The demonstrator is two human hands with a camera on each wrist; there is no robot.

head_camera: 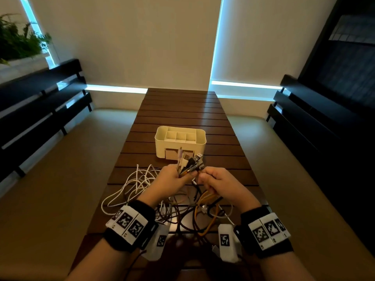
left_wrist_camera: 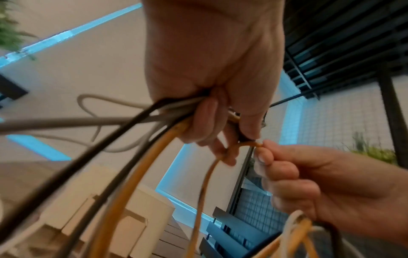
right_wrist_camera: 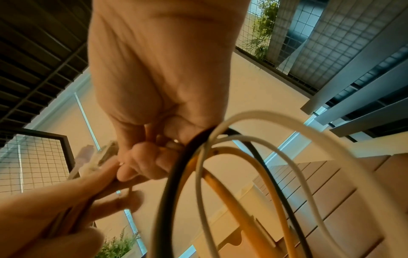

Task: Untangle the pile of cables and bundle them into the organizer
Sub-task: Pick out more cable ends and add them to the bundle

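Note:
A tangle of white, black and orange cables (head_camera: 172,201) lies on the wooden table (head_camera: 182,112) under my wrists. My left hand (head_camera: 172,177) grips a bunch of cable ends, their plugs (head_camera: 191,161) fanning out above the fist. In the left wrist view the left hand (left_wrist_camera: 212,108) clutches white, black and orange cables (left_wrist_camera: 137,174). My right hand (head_camera: 215,181) holds orange, black and white loops (right_wrist_camera: 220,174) and pinches an orange cable (left_wrist_camera: 249,144) beside the left fist. The cream organizer (head_camera: 180,141) stands just beyond both hands, its compartments holding nothing.
Cushioned benches (head_camera: 50,169) flank the narrow table on both sides, backed by dark slatted rails (head_camera: 40,106). A potted plant (head_camera: 18,41) sits far left. The far half of the table lies beyond the organizer.

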